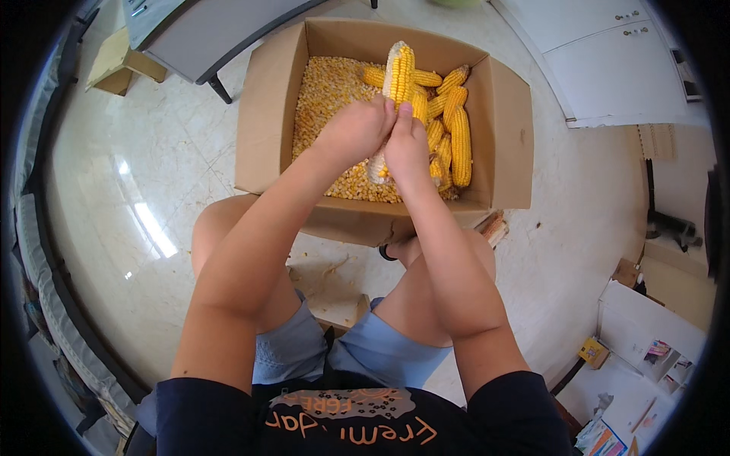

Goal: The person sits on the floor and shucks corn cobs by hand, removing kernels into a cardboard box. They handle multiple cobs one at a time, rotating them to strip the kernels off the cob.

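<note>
Above an open cardboard box (270,114), both of my hands grip one partly stripped ear of dried corn (402,68), tilted slightly. Yellow kernels cover much of it, while its left edge and near end show pale bare cob. My left hand (356,128) closes round the ear from the left. My right hand (408,145) holds it from the right, thumb against the kernels. The hands touch or nearly touch. Loose corn kernels (325,97) fill the box's left and near part. Several whole ears of corn (461,145) lie in its right part, some partly hidden behind the held ear.
A grey-sided table (228,34) stands beyond the box at the left, near a small wooden stool (122,62). White cabinets (616,62) are at the far right. Bare cobs (495,229) lie on the floor by the box's near right corner. My knees flank the box's near side.
</note>
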{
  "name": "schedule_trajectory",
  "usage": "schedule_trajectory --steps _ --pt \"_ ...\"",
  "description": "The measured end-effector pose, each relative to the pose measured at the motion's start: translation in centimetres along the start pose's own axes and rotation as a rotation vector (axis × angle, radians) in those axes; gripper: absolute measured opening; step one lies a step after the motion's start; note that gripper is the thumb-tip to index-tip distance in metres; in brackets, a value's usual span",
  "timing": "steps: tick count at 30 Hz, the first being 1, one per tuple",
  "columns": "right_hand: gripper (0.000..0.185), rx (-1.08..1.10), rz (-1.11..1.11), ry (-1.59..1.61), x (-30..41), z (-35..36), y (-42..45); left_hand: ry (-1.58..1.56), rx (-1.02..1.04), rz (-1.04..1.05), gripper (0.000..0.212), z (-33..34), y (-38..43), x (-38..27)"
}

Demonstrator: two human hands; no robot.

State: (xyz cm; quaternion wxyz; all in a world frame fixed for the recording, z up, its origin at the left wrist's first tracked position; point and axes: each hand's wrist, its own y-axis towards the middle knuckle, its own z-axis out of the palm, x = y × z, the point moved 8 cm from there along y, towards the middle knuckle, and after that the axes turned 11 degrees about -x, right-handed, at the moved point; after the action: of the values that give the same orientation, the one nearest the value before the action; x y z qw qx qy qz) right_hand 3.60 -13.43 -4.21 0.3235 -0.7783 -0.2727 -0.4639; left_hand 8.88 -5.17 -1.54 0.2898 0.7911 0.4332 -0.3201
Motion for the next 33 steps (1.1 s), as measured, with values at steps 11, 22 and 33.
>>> schedule_trajectory --steps 11,22,33 --pt "0.057 0.007 0.059 0.000 -0.6 -1.3 0.6 -0.056 -0.067 -0.188 0.039 -0.1 0.1 0.4" --pt "0.056 0.019 0.059 -0.066 -0.9 -1.1 0.4 -0.115 -0.130 -0.304 0.049 0.7 0.3 1.7" --pt "0.058 0.060 -0.033 -0.165 1.2 -1.4 -0.2 -0.211 -0.131 -0.425 0.051 0.3 1.2 2.1"
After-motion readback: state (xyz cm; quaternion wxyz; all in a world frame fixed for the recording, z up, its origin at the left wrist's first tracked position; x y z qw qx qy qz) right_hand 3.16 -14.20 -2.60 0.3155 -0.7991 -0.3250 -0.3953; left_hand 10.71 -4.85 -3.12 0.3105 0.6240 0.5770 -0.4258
